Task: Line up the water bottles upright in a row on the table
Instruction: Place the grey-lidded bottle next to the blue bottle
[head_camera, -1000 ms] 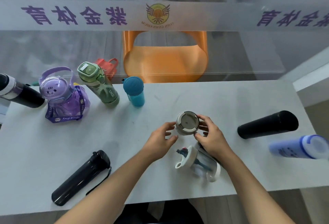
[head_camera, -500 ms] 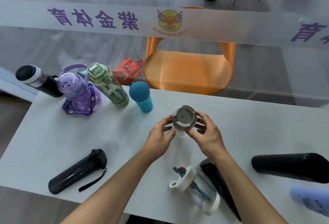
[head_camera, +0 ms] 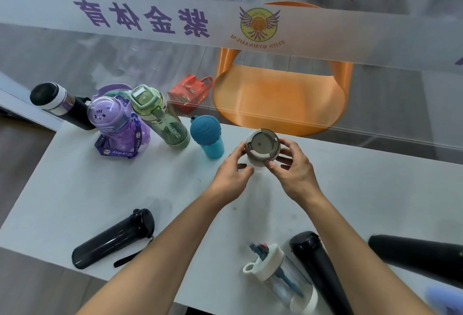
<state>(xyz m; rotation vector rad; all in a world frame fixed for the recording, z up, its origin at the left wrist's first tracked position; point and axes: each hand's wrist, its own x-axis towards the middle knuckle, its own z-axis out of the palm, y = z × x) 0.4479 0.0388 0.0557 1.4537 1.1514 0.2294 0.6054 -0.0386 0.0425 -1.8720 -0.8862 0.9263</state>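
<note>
We hold the white bottle with the round brown-grey lid [head_camera: 262, 148] upright between our two hands, at the far middle of the pale grey table [head_camera: 105, 189]; our left hand [head_camera: 231, 177] curls around its left side with thumb and fingertips on the body, and our right hand [head_camera: 294, 169] grips the right side with the thumb near the lower edge of the lid; we cannot tell if its base touches the table, because the hands hide it; just to the left of it stands the small teal bottle with the dark blue round cap [head_camera: 208, 136], upright and apart from our fingers; further left the tall translucent green bottle with the pale green flip lid [head_camera: 160, 116] stands next, then the round purple bottle with the cat-face lid and printed strap [head_camera: 114, 129], and then the black bottle with the white band under its cap [head_camera: 62, 105] at the far left corner; nearer to us, on the left, a dark slim bottle with a wrist strap [head_camera: 115, 238] lies on its side; under our right forearm lies a clear bottle with a white lid and blue straw [head_camera: 278, 274], and beside it a glossy black slim bottle [head_camera: 318, 267], also lying; at the right edge a matte black bottle [head_camera: 416, 255] lies flat; beyond the glass behind the table we see an orange chair [head_camera: 280, 96] and a small red bag [head_camera: 189, 93].
</note>
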